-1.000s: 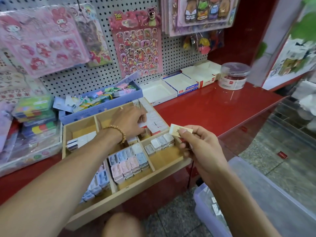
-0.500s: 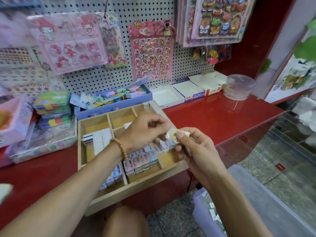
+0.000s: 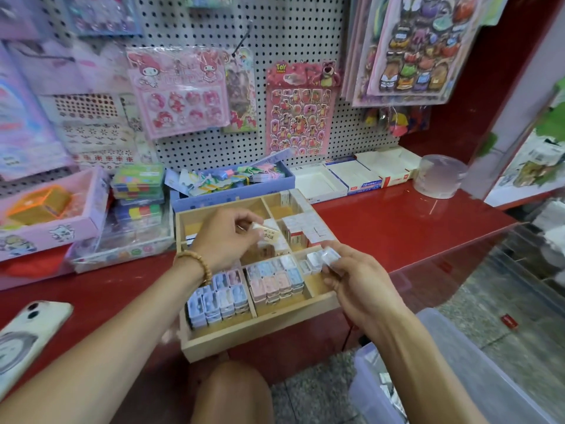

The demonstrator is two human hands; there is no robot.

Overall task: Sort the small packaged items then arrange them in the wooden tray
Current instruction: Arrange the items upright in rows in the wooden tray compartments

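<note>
While my left grip (image 3: 226,237) pinches a cream packet (image 3: 269,233) above the wooden tray (image 3: 260,328) and my right grip (image 3: 351,276) grasps a clear-wrapped one (image 3: 331,256) beside it, I judge both light, stiff and slippery, best taken by their short edges.

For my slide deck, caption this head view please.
Left hand pinches a small packet over the wooden tray; right hand holds clear packets.

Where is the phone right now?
The phone lies on the red counter at the picture's far left edge, left of the wooden tray and just beyond the person's left forearm.
</note>
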